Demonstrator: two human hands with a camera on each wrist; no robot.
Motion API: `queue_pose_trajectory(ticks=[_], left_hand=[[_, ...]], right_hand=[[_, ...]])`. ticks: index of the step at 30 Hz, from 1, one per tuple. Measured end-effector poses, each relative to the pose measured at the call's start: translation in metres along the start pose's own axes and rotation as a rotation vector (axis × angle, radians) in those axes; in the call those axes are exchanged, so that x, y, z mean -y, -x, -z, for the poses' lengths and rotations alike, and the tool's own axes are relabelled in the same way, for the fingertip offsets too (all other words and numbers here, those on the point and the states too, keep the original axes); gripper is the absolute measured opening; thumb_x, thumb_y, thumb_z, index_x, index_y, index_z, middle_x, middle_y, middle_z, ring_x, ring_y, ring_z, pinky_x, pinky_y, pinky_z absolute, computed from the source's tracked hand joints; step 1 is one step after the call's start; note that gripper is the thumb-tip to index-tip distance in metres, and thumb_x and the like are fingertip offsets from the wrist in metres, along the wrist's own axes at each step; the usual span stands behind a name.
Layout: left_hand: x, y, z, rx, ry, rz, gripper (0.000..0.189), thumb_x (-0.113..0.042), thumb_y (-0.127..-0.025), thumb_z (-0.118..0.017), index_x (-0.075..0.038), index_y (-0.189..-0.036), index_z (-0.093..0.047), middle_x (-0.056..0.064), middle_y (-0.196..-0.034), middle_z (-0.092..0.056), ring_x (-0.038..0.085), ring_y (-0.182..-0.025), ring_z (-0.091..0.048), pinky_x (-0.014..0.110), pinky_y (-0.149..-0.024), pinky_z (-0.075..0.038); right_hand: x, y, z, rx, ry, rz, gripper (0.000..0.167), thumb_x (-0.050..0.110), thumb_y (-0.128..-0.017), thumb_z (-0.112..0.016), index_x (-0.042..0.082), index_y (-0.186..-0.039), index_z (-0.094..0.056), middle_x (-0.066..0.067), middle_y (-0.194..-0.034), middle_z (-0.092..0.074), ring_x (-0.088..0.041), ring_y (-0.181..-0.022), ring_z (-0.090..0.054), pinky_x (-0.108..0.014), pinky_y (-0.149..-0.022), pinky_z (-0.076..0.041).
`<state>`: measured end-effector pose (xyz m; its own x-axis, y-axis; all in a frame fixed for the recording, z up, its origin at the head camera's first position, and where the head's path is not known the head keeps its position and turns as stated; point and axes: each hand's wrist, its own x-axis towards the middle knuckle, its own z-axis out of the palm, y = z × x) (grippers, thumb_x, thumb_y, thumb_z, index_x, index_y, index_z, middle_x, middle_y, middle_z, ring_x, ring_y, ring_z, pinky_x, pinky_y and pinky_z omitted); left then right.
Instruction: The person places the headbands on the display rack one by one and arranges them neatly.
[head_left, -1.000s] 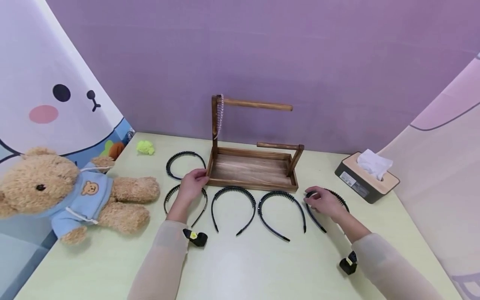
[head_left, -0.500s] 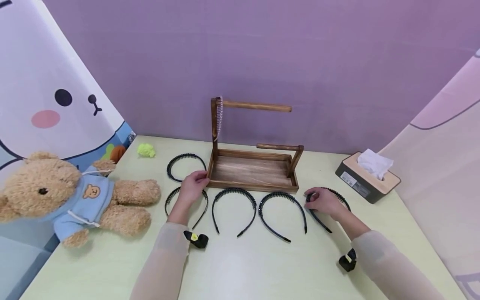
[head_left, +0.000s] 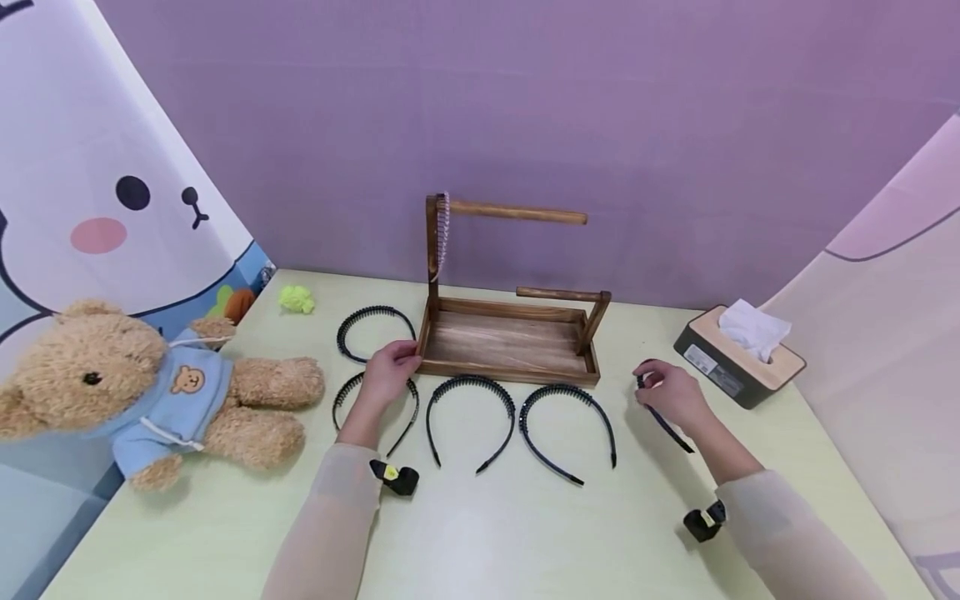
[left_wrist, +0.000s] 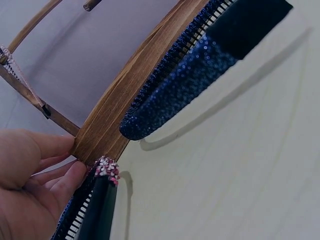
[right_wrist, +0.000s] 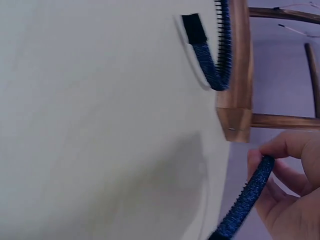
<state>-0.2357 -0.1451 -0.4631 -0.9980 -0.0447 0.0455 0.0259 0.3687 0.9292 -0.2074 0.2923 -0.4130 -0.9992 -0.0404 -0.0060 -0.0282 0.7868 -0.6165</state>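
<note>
My left hand point(head_left: 386, 375) holds the front left corner of a brown wooden rack point(head_left: 508, 374), thumb and fingers at its edge in the left wrist view. The rack has a tray base, a tall arm and a short arm. A pale pink beaded headband point(head_left: 442, 233) hangs on the tall arm's left end. On the right, my right hand point(head_left: 671, 396) pinches a dark blue glittery headband point(right_wrist: 245, 202) near its toothed part, raised over the table. Most of its curve is hidden by the hand in the head view.
Two dark headbands point(head_left: 472, 379) point(head_left: 555, 389) lie before the rack, and two more point(head_left: 341, 333) point(head_left: 412, 408) by my left hand. A teddy bear point(head_left: 255, 383) lies left, a yellow-green puff point(head_left: 296, 299) behind it. A tissue box point(head_left: 723, 375) stands right.
My right hand has picked the headband up from the table and drawn it slightly right. The left hand stays at the rack's corner.
</note>
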Motion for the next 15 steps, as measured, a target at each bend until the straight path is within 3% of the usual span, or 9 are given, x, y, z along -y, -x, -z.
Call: queue_pose_trajectory(ticks=[6, 10, 15], left_hand=[[0.000, -0.001, 0.000, -0.004, -0.002, -0.007, 0.036, -0.002, -0.096, -0.058, 0.011, -0.129, -0.053, 0.029, -0.125, -0.057, 0.039, -0.116, -0.057, 0.042, -0.097, -0.048], [-0.001, 0.000, 0.000, 0.000, 0.005, -0.001, 0.036, -0.003, -0.096, -0.059, 0.010, -0.129, -0.054, 0.029, -0.126, -0.057, 0.039, -0.116, -0.057, 0.042, -0.098, -0.048], [-0.003, 0.000, 0.000, 0.002, 0.001, 0.006, 0.036, -0.003, -0.096, -0.059, 0.009, -0.129, -0.054, 0.028, -0.126, -0.057, 0.038, -0.116, -0.057, 0.042, -0.098, -0.048]], right_hand=[[0.003, 0.000, 0.015, -0.179, -0.024, 0.015, 0.030, 0.006, -0.083, -0.068, -0.001, -0.111, -0.064, -0.010, -0.089, -0.064, -0.001, -0.070, -0.059, -0.027, -0.065, -0.043], [0.005, -0.001, 0.022, -0.298, -0.107, -0.056, 0.034, 0.009, -0.084, -0.069, 0.001, -0.116, -0.064, -0.010, -0.097, -0.064, 0.010, -0.067, -0.056, -0.019, -0.064, -0.045], [0.009, -0.006, 0.029, -0.414, -0.231, -0.119, 0.035, 0.010, -0.086, -0.069, 0.001, -0.119, -0.062, 0.002, -0.093, -0.061, 0.014, -0.068, -0.053, -0.012, -0.058, -0.045]])
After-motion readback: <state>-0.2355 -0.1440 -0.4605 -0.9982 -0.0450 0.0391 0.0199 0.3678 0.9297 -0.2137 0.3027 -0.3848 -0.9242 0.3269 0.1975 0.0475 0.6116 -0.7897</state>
